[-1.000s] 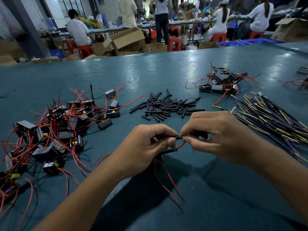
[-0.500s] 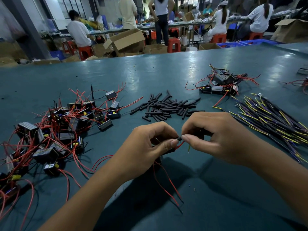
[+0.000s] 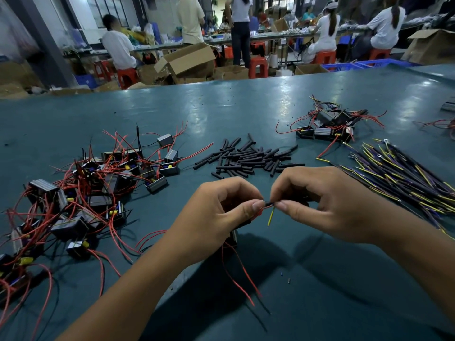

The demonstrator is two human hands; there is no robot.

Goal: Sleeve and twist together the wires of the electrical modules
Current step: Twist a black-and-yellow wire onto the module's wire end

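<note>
My left hand (image 3: 219, 217) pinches a red wire end (image 3: 267, 206) between thumb and forefinger and holds a small black module (image 3: 232, 238) beneath the palm; its red leads (image 3: 242, 279) trail toward me. My right hand (image 3: 320, 205) pinches a black sleeve and wire at the same spot, fingertips almost touching those of the left hand. A short yellow wire end (image 3: 270, 217) hangs down between the hands. The sleeve itself is mostly hidden by my right fingers.
A heap of modules with red wires (image 3: 81, 193) lies at the left. Several black sleeve tubes (image 3: 248, 158) lie ahead. A smaller module pile (image 3: 327, 129) sits at the far right, and purple-yellow wires (image 3: 403, 178) at the right. People work at benches beyond the table edge (image 3: 221, 82).
The hands have stayed together at the joint. A yellow wire end now hangs lower and plainer between the fingertips than a second ago.
</note>
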